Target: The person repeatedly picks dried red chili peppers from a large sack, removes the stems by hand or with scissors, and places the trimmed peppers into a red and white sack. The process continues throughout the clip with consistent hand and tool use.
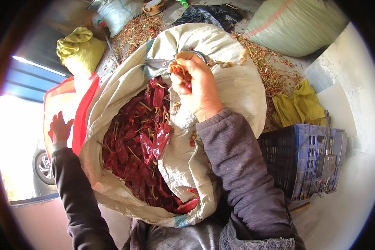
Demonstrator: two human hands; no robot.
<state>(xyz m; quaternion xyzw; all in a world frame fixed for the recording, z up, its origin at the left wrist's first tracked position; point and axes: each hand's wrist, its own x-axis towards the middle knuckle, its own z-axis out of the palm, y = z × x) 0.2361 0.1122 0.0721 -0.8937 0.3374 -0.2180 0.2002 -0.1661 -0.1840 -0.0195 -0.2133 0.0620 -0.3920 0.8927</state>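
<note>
A large white woven sack [122,78], its mouth rolled back, stands in front of me, filled with dried red chili peppers [122,150]. Above its far side, my right hand [195,82] pinches orange-red shrivelled chili bits [177,68] in curled fingers. Metal scissors [157,63] lie at that same hand, blades pointing left; the hand covers part of them, so whether it also grips them is unclear. To the left, my left hand [60,128] has its fingers apart at a red-edged bag [81,115], with nothing visible in it.
At right stands a blue plastic crate [297,162] with a dark device and cables on its side; yellow woven cloth [300,106] lies behind it. Full sacks [295,26] and a yellow sack [81,50] stand farther off. Stems and chili scraps [140,31] litter the floor near black plastic [209,15].
</note>
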